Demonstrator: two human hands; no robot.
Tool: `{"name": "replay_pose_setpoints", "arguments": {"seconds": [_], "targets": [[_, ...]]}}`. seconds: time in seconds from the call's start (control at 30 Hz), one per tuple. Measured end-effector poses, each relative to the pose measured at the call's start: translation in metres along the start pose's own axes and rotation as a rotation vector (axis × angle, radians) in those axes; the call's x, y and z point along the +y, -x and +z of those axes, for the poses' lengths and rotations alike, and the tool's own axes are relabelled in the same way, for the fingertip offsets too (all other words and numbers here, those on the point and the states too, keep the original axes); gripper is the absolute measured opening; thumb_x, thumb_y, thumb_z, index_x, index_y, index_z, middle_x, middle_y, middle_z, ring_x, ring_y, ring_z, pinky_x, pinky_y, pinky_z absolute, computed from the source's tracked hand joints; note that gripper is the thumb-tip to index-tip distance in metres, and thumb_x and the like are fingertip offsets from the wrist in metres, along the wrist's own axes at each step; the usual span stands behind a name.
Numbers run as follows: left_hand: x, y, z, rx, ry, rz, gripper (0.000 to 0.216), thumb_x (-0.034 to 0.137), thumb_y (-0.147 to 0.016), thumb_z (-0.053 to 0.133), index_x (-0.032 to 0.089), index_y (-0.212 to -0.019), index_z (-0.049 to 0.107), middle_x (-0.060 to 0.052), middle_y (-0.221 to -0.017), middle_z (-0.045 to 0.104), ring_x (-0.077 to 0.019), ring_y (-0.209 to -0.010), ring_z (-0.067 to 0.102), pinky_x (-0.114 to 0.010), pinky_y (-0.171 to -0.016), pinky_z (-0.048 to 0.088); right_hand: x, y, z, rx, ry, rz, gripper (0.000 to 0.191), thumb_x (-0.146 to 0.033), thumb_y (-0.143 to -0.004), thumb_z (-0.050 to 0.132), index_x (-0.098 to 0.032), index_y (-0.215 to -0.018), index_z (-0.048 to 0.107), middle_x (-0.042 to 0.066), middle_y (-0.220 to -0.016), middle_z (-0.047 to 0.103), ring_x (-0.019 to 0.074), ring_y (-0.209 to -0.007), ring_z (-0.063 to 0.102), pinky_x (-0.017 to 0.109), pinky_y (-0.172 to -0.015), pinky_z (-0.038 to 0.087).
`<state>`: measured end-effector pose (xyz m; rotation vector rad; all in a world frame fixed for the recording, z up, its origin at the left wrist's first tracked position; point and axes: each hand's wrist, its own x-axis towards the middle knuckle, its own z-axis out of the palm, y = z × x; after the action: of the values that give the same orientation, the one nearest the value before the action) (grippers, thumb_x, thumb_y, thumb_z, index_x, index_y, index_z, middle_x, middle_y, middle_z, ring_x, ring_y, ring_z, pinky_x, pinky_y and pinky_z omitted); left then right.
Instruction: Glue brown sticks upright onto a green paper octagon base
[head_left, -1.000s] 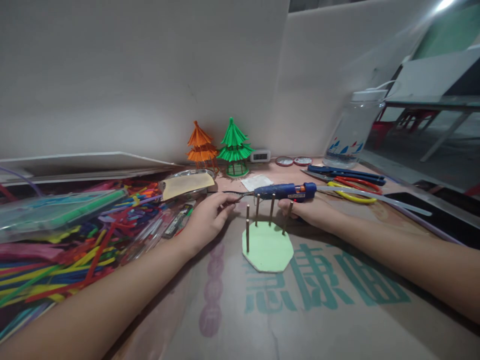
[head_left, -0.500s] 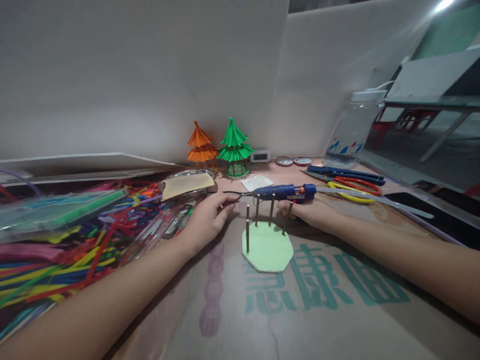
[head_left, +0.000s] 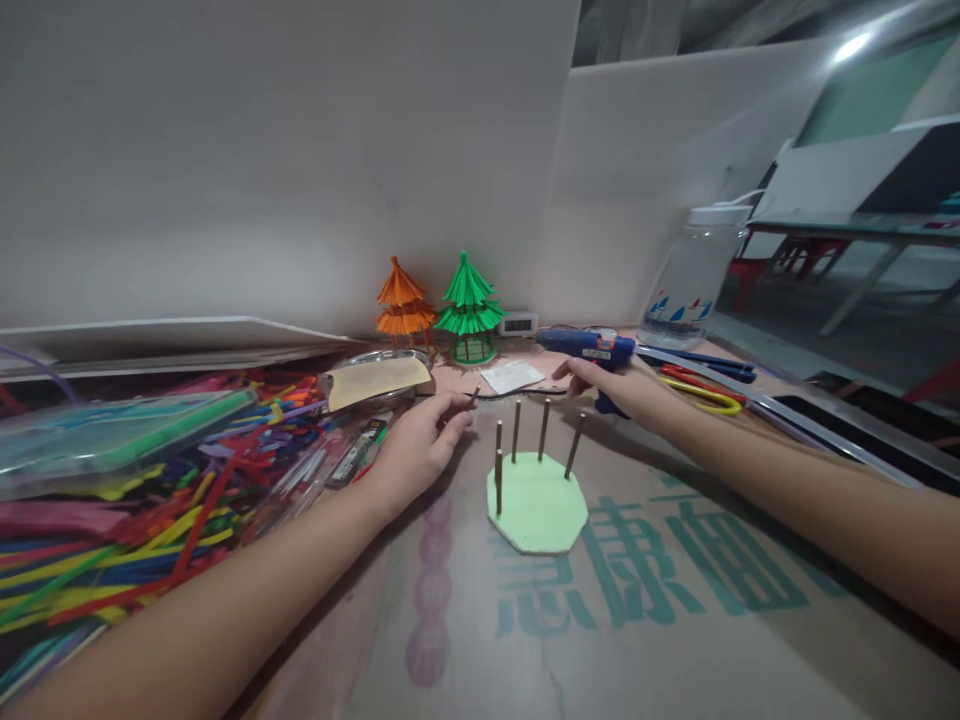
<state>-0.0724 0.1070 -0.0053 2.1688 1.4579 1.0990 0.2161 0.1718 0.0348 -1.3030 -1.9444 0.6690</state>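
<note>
Glue gun point(head_left: 589, 345), blue with an orange trigger, sits in the right hand point(head_left: 619, 388), whose fingers are wrapped around its grip. It is held just above the tabletop point(head_left: 675, 640), on the far side of that hand, with the barrel pointing toward the left hand. The left hand point(head_left: 416, 450) is pinched shut on a short stick point(head_left: 474, 394), thumb and forefinger holding its lower end; the stick seems to tilt up and away, though it is thin and a little blurred. Between the two hands, slightly nearer the body, lies a green base point(head_left: 541, 510), flat on the tabletop, with several upright sticks point(head_left: 516, 430) standing along its far edge. The hands are apart, one on each side of those sticks. A white slip point(head_left: 511, 376) lies just beyond the left fingertips. Scissors point(head_left: 697, 390) lie close beside the right wrist, and pipe cleaners point(head_left: 112, 520) are heaped outside the left forearm.
</note>
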Motion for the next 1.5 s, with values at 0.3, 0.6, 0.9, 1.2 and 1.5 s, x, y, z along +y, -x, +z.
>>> {"name": "replay_pose_setpoints", "arguments": {"seconds": [0.3, 0.6, 0.9, 1.2, 1.5], "targets": [[-0.003, -0.001, 0.002, -0.002, 0.009, -0.007, 0.028, 0.035, -0.097, 0.051, 0.017, -0.112, 0.066, -0.011, -0.117, 0.072, -0.0277, -0.107, 0.066, -0.041, -0.097, 0.049, 0.020, -0.056, 0.012, 0.164, 0.150, 0.116, 0.026, -0.040, -0.079, 0.079, -0.015, -0.084, 0.073, 0.006, -0.064, 0.068, 0.0210, -0.064, 0.064, 0.029, -0.059, 0.048], [-0.001, -0.002, 0.001, -0.028, 0.013, 0.013, 0.027, 0.035, -0.097, 0.052, 0.018, -0.112, 0.066, -0.009, -0.114, 0.072, -0.0262, -0.104, 0.066, -0.038, -0.093, 0.049, 0.038, -0.070, 0.018, 0.066, 0.290, 0.116, 0.033, -0.045, -0.087, 0.072, -0.013, -0.091, 0.073, 0.012, -0.081, 0.076, 0.0217, -0.072, 0.068, 0.029, -0.064, 0.051], [0.003, -0.002, -0.003, 0.003, 0.073, 0.001, 0.024, 0.036, -0.095, 0.054, 0.018, -0.104, 0.066, -0.007, -0.104, 0.072, -0.0234, -0.094, 0.066, -0.033, -0.082, 0.049, 0.025, -0.048, -0.010, -0.035, 0.634, 0.074, 0.047, -0.055, -0.091, 0.059, -0.014, -0.106, 0.075, 0.016, -0.102, 0.077, 0.0272, -0.089, 0.069, 0.030, -0.070, 0.043], [0.081, 0.007, -0.057, 0.161, 0.462, -0.076, 0.028, 0.046, -0.090, 0.066, 0.019, -0.086, 0.067, 0.001, -0.077, 0.061, -0.0129, -0.069, 0.053, -0.024, -0.064, 0.041, -0.054, 0.023, -0.053, 0.390, 0.805, -0.306, 0.028, -0.043, -0.096, 0.056, -0.019, -0.092, 0.072, 0.007, -0.076, 0.072, 0.0203, -0.064, 0.063, 0.030, -0.057, 0.038], [0.116, 0.035, -0.040, -0.210, 0.793, -0.132, 0.032, 0.044, -0.088, 0.070, 0.017, -0.072, 0.062, 0.003, -0.065, 0.052, -0.0095, -0.060, 0.045, -0.022, -0.056, 0.036, -0.119, 0.099, 0.002, 0.249, 0.711, -1.534, 0.020, -0.015, -0.095, 0.057, -0.014, -0.108, 0.072, 0.004, -0.084, 0.075, 0.0165, -0.070, 0.064, 0.033, -0.068, 0.056]]}}
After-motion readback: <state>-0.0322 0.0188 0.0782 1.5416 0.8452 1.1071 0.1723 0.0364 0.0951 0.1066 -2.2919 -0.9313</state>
